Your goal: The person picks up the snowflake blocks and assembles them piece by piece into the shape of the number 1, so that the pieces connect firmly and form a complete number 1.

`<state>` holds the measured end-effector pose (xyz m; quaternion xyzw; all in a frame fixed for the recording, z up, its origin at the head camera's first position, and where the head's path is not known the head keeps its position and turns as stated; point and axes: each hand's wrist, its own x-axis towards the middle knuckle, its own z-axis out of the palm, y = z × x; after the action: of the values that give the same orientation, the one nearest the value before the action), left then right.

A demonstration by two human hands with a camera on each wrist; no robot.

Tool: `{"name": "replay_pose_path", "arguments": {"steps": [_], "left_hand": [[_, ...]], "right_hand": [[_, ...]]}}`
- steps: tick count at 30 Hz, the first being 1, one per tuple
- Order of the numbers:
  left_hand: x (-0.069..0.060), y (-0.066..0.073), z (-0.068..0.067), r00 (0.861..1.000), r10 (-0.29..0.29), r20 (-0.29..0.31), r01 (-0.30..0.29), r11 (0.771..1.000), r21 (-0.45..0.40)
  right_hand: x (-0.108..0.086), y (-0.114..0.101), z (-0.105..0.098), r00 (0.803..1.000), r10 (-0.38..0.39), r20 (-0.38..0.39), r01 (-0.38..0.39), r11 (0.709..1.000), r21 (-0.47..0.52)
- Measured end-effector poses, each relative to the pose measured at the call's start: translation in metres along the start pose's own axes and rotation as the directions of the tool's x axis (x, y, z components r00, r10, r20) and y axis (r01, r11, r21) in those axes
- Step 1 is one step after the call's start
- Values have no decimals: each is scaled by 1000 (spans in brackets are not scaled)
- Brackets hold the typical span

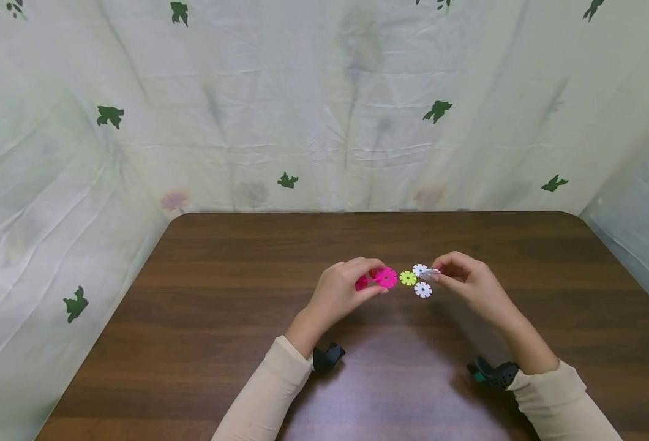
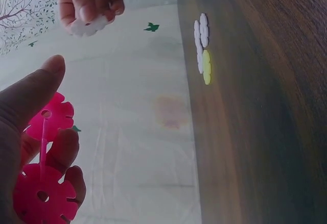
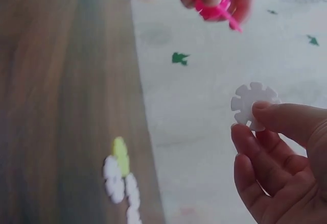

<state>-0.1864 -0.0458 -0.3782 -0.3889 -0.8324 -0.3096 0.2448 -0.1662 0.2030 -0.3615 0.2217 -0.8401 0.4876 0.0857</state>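
Observation:
My left hand (image 1: pixel 340 286) holds several joined pink notched discs (image 1: pixel 386 277); in the left wrist view, one joined pink disc (image 2: pixel 43 127) stands edge-on between two flat ones. Opposite it, my right hand (image 1: pixel 474 286) pinches a single white notched disc (image 3: pixel 250 104) between thumb and fingers. The pink and white pieces are apart, both raised above the table. Below and between the hands, a yellow-green notched disc (image 1: pixel 408 278) lies flat on the table beside white notched discs (image 1: pixel 422 290). In the head view, the held white disc partly covers one of these.
The brown wooden table (image 1: pixel 236 318) reaches back to a pale curtain (image 1: pixel 324 110) with green bird shapes. Each wrist carries a black strapped device, such as the one at the left wrist (image 1: pixel 328 357).

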Motion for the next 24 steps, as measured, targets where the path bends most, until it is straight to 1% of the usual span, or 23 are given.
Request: {"name": "replay_pose_path", "arguments": {"steps": [4,8,12,15,20,24], "left_hand": [[0,0,-1,1000,-5,1,5,1000,-1],[1,1,-2,1000,-11,1,11,1000,-6],[1,1,-3,1000,-17,2,17,1000,-20],[1,1,-3,1000,-20,3,20,999,-29],[1,1,-3,1000,-22,0,22,999,-46],[0,1,-2,1000,-24,-11,23,998,-64]], "right_hand": [[6,-24,3,1000,-14,26,13,1000,14],[10,-36,8,999,-39,32,38,999,7],[13,-39,13,997,-76,28,76,997,-20],[14,-41,16,995,-90,29,91,995,-30],[14,-43,21,994,-101,36,102,995,-25],[14,-43,25,993,-112,25,113,994,-8]]}}
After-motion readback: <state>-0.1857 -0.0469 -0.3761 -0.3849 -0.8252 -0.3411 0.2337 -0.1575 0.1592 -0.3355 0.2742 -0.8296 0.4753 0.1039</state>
